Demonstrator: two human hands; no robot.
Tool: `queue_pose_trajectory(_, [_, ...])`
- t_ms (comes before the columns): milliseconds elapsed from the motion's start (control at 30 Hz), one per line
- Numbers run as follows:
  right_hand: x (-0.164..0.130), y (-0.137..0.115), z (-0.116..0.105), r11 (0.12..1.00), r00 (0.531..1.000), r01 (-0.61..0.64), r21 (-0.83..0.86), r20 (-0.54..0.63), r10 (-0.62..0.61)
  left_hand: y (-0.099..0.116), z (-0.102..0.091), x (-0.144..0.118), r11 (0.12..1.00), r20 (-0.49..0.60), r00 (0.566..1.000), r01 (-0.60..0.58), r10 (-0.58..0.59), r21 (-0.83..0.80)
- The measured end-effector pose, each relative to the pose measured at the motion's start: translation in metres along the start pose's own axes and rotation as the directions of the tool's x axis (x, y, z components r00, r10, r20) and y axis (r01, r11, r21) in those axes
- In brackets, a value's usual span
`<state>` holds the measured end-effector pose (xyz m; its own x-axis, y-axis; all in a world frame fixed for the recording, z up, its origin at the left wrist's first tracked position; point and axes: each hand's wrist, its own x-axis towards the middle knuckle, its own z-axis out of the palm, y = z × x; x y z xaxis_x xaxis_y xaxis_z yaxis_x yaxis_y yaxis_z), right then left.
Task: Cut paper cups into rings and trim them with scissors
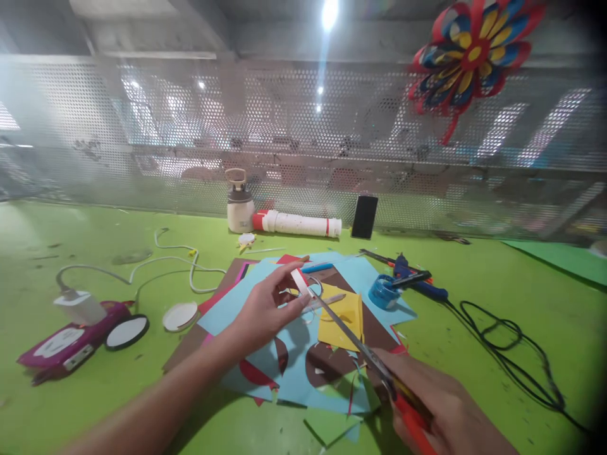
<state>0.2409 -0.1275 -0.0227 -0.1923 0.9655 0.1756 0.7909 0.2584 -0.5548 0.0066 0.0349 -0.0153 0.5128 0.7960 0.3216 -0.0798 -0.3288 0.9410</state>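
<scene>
My left hand [265, 309] pinches a small strip of white paper [300, 279] between thumb and fingers, above a pile of coloured paper sheets [227, 313]. My right hand [436, 404] grips red-handled scissors [360, 347] at the lower right. The long metal blades point up and left, with their tip at the white strip. A yellow sheet [344, 322] lies under the blades, on blue and brown sheets.
On the green table [71, 240] lie a blue tape roll [383, 292], a blue glue gun [420, 281] with black cord [512, 354], a white bottle [239, 205], a white tube [298, 224], a black phone [365, 217], a white charger [78, 306] and a purple case [71, 344]. A paper flower [472, 54] hangs on the mesh wall.
</scene>
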Motion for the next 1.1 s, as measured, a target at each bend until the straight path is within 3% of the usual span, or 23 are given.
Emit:
queue_pose_trajectory(100, [0.000,0.006,0.002,0.995,0.999,-0.031,-0.096,0.024,0.034,-0.002,0.000,-0.001,1.000,-0.022,1.000,0.007,-0.007,0.022])
queue_pose_trajectory(400, [-0.004,0.011,0.010,0.990,0.999,-0.025,-0.136,-0.036,0.020,-0.003,0.004,-0.001,0.999,-0.054,0.998,-0.028,0.030,0.029])
queue_pose_trajectory(667, [-0.004,0.017,0.015,0.983,0.996,-0.076,-0.166,0.042,0.084,-0.002,0.006,-0.004,0.995,-0.043,0.999,-0.004,0.008,0.102])
queue_pose_trajectory(1100, [-0.007,0.022,0.013,0.981,1.000,-0.012,-0.194,0.011,0.015,-0.003,0.006,-0.006,0.996,-0.012,0.999,0.034,-0.033,0.084])
